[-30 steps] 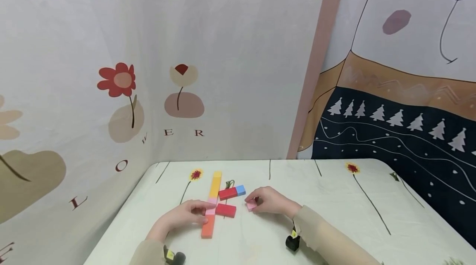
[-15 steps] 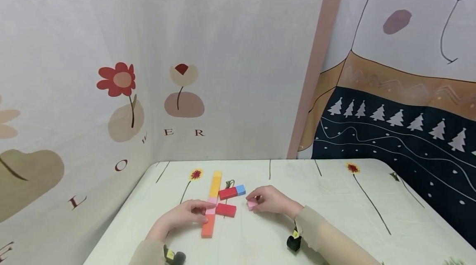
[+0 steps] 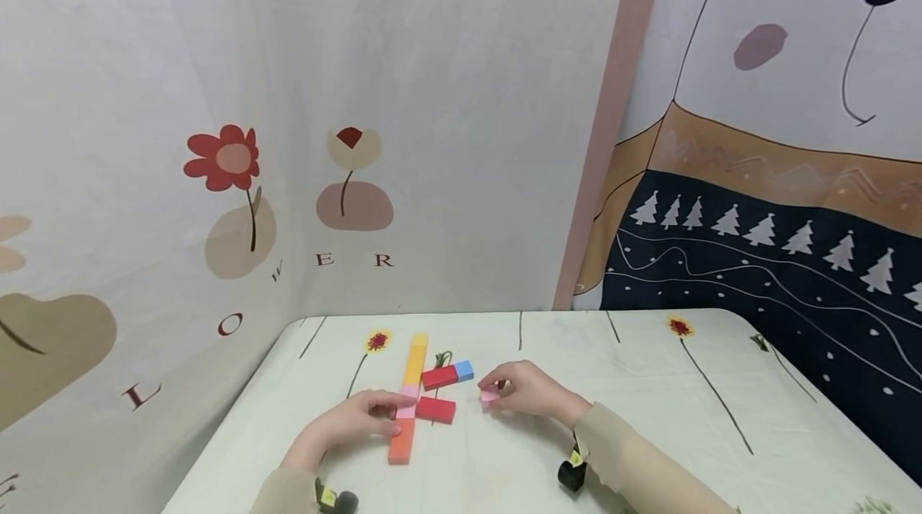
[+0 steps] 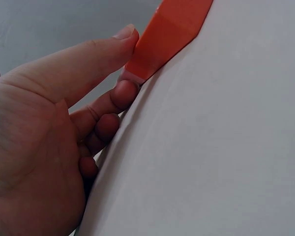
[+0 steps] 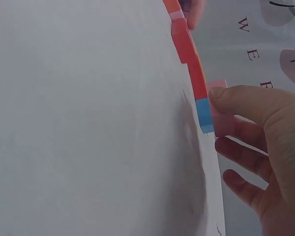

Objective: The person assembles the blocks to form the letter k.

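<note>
My right hand (image 3: 531,390) pinches a small pink block (image 5: 221,120) between thumb and fingers, to the right of the blue block (image 3: 464,371). My left hand (image 3: 353,422) rests its thumb and index finger against a straight row of blocks. In that row are a yellow block (image 3: 414,366), another pink block (image 3: 406,411) and an orange block (image 3: 400,446). In the left wrist view, the left thumb touches the orange block's side and the other fingers are bent. Two red blocks (image 3: 435,410) branch rightward from the row, and the blue block adjoins the farther one.
The table (image 3: 504,466) has a pale cloth printed with flowers. Behind it hangs a white curtain (image 3: 468,138) with printed letters, and a dark tree-patterned cloth (image 3: 756,258) is at the right. A black wrist camera (image 3: 572,475) sits under the right sleeve.
My right hand has shifted very slightly rightward with the pink block, mostly earlier in the second. The left hand stays at the row, and the head view has tilted slightly.
</note>
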`<move>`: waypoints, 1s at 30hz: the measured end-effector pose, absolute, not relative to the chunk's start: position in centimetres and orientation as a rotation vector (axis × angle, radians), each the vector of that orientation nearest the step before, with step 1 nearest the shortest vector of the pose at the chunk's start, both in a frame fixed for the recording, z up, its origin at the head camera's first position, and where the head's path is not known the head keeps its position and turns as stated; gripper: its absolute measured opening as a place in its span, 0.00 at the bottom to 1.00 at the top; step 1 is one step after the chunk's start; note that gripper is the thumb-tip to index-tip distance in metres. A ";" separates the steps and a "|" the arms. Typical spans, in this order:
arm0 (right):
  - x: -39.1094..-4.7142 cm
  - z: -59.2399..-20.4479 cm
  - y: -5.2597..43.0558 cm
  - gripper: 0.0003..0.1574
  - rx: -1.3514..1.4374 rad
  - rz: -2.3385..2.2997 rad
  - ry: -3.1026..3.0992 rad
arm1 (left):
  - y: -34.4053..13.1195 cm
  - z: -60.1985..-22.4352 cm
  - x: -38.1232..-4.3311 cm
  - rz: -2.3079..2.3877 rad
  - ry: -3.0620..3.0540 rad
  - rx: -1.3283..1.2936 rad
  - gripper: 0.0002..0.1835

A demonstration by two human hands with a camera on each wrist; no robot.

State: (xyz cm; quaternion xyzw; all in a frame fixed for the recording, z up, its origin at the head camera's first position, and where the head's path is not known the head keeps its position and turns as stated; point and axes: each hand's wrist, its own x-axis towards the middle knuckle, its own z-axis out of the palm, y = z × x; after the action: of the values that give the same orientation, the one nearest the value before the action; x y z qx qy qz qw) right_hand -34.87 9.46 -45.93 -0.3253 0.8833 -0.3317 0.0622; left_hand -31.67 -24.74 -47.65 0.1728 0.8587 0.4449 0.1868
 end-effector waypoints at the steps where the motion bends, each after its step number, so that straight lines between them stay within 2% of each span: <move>1: -34.8 -45.9 9.5 0.19 -0.983 -1.005 2.672 | -24.7 -47.7 -31.7 1.253 2.416 0.487 0.24; 30: -34.1 -46.2 9.3 0.19 -0.999 -1.019 2.681 | -24.9 -48.0 -31.9 1.232 2.432 0.510 0.24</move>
State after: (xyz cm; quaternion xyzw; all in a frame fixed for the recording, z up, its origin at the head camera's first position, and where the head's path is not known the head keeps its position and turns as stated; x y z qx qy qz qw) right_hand -34.15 9.32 -46.20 -0.3284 0.8816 -0.3350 0.0524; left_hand -31.87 -24.88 -47.97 0.1809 0.8621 0.4365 0.1831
